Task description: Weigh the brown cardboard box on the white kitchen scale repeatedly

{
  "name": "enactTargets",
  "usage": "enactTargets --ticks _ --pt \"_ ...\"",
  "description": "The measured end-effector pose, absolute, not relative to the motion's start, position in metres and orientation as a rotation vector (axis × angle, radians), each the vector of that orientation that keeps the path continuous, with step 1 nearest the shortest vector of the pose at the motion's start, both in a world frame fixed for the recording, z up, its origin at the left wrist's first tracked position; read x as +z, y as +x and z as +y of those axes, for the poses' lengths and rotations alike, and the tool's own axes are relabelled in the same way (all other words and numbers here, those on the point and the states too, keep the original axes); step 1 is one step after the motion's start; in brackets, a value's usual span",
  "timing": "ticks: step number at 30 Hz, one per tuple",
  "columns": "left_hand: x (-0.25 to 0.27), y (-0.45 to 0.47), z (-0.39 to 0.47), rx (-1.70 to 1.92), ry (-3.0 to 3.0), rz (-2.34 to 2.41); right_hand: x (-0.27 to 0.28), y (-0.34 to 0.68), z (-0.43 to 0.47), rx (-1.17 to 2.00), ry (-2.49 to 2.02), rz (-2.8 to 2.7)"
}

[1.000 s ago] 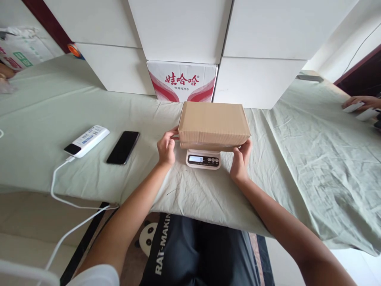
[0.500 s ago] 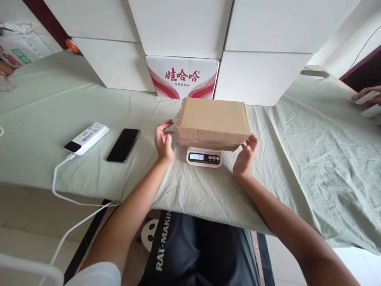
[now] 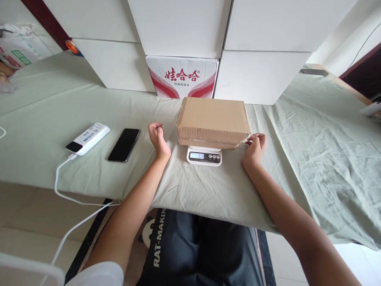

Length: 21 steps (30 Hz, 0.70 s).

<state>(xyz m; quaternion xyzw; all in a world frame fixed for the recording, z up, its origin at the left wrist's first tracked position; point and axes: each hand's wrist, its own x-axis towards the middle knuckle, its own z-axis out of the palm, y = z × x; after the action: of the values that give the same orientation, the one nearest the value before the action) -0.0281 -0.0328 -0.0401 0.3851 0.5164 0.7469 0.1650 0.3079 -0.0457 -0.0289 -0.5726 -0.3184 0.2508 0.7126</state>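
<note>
A closed brown cardboard box (image 3: 213, 115) rests on a small white digital kitchen scale (image 3: 193, 161). The box covers the weighing plate, leaving the lit display and several buttons showing in front. The display appears to read 57, though its digits are small. Left of the box, with a gap between, my left hand (image 3: 158, 140) lies on the cloth, its fingers curled in and nothing in them. At the box's front right corner is my right hand (image 3: 255, 150). Its fingers are bent together and hold nothing; whether a fingertip brushes the cardboard I cannot tell.
A black phone (image 3: 124, 145) and a white power bank (image 3: 88, 139) with a white cable (image 3: 56, 180) lie at left on the green cloth (image 3: 205, 190). Behind stand white cartons (image 3: 262, 75) and a red-and-white printed box (image 3: 182, 77). Part of another person's hand (image 3: 372, 109) shows at far right.
Both hands have drawn outward from the box, left hand leftward and right hand rightward, and their fingers have curled in. The box stays on the scale; the reading seems to go from 59 to 57.
</note>
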Motion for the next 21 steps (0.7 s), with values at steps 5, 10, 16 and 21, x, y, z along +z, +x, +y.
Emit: enactTargets --ticks 5,10,16,21 --pt "-0.0356 -0.0248 -0.0358 2.152 1.119 1.458 -0.026 0.3084 -0.0478 0.566 -1.262 -0.724" --pt "-0.0388 -0.0267 -0.0337 2.142 1.12 1.492 -0.0267 0.3082 -0.0488 0.542 -1.278 -0.798" --pt "-0.0428 -0.0281 -0.0313 2.129 1.133 1.487 -0.0295 0.3105 -0.0453 0.562 -1.265 -0.793" --pt "-0.0426 -0.0275 -0.0312 2.144 1.123 1.46 -0.0305 0.3108 -0.0446 0.569 -1.258 -0.794"
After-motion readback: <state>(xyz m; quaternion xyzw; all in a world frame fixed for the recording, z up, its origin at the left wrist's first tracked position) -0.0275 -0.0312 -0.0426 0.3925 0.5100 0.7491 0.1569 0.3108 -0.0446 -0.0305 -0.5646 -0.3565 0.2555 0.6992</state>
